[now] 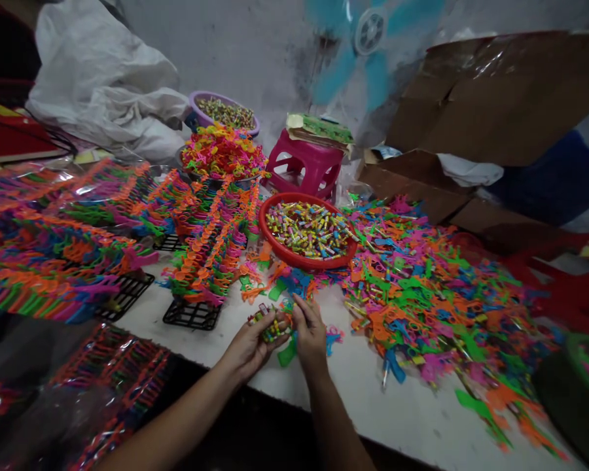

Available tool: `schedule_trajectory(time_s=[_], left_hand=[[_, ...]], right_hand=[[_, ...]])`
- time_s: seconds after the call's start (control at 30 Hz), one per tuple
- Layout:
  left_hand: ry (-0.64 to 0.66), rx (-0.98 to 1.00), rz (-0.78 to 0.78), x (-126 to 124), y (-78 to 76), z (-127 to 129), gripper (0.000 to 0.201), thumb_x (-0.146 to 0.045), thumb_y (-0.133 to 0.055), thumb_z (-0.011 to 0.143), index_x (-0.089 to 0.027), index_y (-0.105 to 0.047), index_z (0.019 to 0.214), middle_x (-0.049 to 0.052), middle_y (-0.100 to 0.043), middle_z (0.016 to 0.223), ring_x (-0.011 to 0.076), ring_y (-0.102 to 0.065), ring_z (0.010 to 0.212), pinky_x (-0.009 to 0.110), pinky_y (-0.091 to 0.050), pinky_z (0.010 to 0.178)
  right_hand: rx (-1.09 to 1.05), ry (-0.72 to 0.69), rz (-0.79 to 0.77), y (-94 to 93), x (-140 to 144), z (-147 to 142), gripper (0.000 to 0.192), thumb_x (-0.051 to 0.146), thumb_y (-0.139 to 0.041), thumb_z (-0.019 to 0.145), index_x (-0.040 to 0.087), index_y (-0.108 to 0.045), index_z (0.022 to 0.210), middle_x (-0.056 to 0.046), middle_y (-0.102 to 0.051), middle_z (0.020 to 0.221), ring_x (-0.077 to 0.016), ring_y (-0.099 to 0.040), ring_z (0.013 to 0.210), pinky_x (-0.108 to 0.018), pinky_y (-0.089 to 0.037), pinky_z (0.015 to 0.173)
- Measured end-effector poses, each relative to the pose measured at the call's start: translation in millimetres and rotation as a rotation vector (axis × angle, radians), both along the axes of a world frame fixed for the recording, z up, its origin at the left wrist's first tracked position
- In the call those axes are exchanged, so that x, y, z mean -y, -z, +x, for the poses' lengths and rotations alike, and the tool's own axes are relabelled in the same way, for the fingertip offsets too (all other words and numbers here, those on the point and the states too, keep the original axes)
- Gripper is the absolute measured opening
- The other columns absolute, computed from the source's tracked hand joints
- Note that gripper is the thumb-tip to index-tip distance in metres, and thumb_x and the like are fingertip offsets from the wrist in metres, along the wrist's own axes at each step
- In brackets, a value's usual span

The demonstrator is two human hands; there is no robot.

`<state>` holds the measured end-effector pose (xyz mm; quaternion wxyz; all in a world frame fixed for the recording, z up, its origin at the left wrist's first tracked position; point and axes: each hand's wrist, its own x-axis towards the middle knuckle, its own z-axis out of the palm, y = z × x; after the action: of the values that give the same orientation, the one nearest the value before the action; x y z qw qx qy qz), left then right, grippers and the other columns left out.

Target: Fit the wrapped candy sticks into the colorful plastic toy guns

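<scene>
Hands meet near the table's front: left hand [249,343] cups little wrapped sticks [273,329], right hand [309,333] pinches one, likely fitting it into a green plastic piece [287,354] next.

Grey wall [255,52], blue fan [370,39], pink stool [302,167], cardboard boxes [495,98], white table [402,405]

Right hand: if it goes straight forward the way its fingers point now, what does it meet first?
Probably the loose orange and blue plastic pieces just beyond the right hand, then the red bowl of small rolls behind them. Depth is uncertain in this view.
</scene>
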<state>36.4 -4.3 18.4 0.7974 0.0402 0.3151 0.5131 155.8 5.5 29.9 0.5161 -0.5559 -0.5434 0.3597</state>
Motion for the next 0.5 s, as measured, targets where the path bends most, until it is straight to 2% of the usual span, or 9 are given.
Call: schedule_trajectory(time_s=[0.07,0.2,0.3,0.4,0.47,0.5], left_hand=[[0.039,-0.044,-0.001,1,-0.9,-4,0.016,-0.020,-0.064,0.072,-0.012,-0.062,0.085,0.005,-0.066,0.075,0.0132,-0.063,0.064,0.025,-0.053,0.059],[0.196,-0.101,0.097,4,-2.8,-12,0.029,-0.029,-0.068,0.068,-0.016,-0.061,0.093,0.002,-0.064,0.077,0.0103,-0.060,0.064,0.020,-0.049,0.055],[0.364,-0.179,0.182,9,-3.4,-15,0.032,-0.024,-0.072,0.063,-0.015,-0.062,0.091,0.002,-0.063,0.077,0.0097,-0.059,0.065,0.017,-0.044,0.053],[0.507,-0.245,0.228,12,-2.8,-18,0.030,-0.022,-0.074,0.060,-0.012,-0.063,0.086,0.002,-0.061,0.072,0.0092,-0.056,0.059,0.016,-0.038,0.046],[0.537,-0.262,0.219,13,-1.5,-20,0.026,-0.022,-0.074,0.060,-0.012,-0.063,0.082,0.001,-0.059,0.067,0.0091,-0.055,0.056,0.017,-0.037,0.045],[0.523,-0.268,0.201,13,-0.5,-21,0.024,-0.022,-0.073,0.060,-0.012,-0.063,0.080,0.001,-0.059,0.066,0.0093,-0.055,0.056,0.017,-0.038,0.045]], right_hand=[[0.036,-0.150,0.025,-8.7,-5,15,0.028,0.034,-0.051,0.078,0.023,-0.064,0.100,-0.005,-0.059,0.092,-0.0163,-0.055,0.087,-0.029,-0.045,0.075],[0.075,-0.458,-0.084,-25.1,-4,32,0.016,0.029,-0.064,0.070,0.021,-0.066,0.084,-0.001,-0.061,0.077,-0.0139,-0.057,0.072,-0.025,-0.046,0.065],[0.121,-0.515,-0.055,-30.8,0,29,0.009,0.026,-0.069,0.066,0.020,-0.065,0.071,-0.002,-0.062,0.079,-0.0149,-0.057,0.077,-0.026,-0.045,0.068],[0.133,-0.584,0.015,-30.0,3,26,0.008,0.026,-0.069,0.065,0.021,-0.067,0.071,-0.003,-0.062,0.084,-0.0159,-0.057,0.084,-0.028,-0.045,0.075],[0.099,-0.584,0.001,-25.4,4,32,0.013,0.027,-0.069,0.065,0.022,-0.067,0.078,-0.002,-0.063,0.085,-0.0162,-0.058,0.084,-0.029,-0.045,0.076],[0.077,-0.522,-0.024,-21.9,5,40,0.017,0.029,-0.067,0.067,0.022,-0.066,0.082,-0.003,-0.063,0.086,-0.0165,-0.058,0.083,-0.029,-0.046,0.075]])
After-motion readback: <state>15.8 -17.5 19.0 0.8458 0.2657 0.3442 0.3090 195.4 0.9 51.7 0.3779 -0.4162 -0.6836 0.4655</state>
